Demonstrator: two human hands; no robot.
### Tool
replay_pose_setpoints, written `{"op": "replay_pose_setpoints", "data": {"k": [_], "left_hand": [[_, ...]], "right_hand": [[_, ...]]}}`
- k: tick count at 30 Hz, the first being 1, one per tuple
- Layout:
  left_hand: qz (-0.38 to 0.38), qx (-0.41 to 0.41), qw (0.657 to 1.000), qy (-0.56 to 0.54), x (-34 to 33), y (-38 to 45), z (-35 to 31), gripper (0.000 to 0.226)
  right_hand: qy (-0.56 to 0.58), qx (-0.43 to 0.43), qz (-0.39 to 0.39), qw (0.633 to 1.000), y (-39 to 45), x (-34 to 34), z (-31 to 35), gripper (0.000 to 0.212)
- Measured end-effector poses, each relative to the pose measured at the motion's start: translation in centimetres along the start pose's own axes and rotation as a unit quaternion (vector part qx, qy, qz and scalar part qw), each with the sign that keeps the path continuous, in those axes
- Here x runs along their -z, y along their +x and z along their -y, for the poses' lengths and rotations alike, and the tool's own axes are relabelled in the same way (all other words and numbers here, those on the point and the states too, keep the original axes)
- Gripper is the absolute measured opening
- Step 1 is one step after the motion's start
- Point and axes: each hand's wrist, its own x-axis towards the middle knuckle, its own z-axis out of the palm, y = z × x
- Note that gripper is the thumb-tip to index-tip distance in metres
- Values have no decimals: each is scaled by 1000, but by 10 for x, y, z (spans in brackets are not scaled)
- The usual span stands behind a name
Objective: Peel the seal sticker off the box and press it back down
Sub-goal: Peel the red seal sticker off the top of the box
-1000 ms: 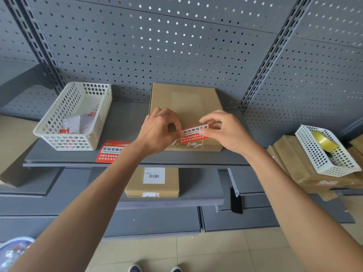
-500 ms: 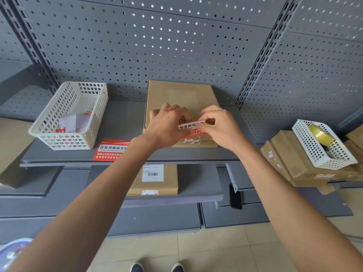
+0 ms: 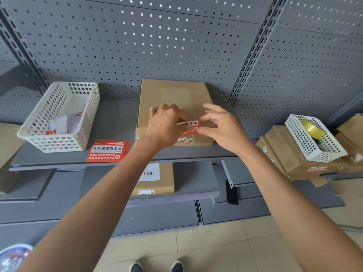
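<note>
A flat cardboard box (image 3: 176,99) lies on a grey metal shelf (image 3: 117,122) against a perforated back panel. The red-and-white seal sticker (image 3: 188,128) sits across the box's front top edge, folding down onto the front face. The left hand (image 3: 167,124) rests knuckles-up on the box with its fingers curled over the sticker's left end, pressing it. The right hand (image 3: 222,126) touches the sticker's right end with its thumb, the other fingers spread and relaxed above the lid. To the left on the same shelf lie a stack of red stickers (image 3: 107,152) and a white basket (image 3: 59,116).
</note>
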Motion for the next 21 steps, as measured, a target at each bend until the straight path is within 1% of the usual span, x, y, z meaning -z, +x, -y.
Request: {"op": "replay_pose_setpoints", "data": {"k": [2,6,12,21], "left_hand": [[0,-4,1000,3,-1,1,1,13],[0,-10,1000,9,-1,2,3,13],[-1,-11,1000,8,-3,2,5,11],[-17,-16,1000,-4,-2,2,7,15]], "right_hand": [[-40,7,3,999,0,-3,0,13],[-54,8,-26,998,1,-7,2,2],[-53,16,-26,998,-1,-7,1,12],[-23,18,-25,999,0,-9,-4,8]]}}
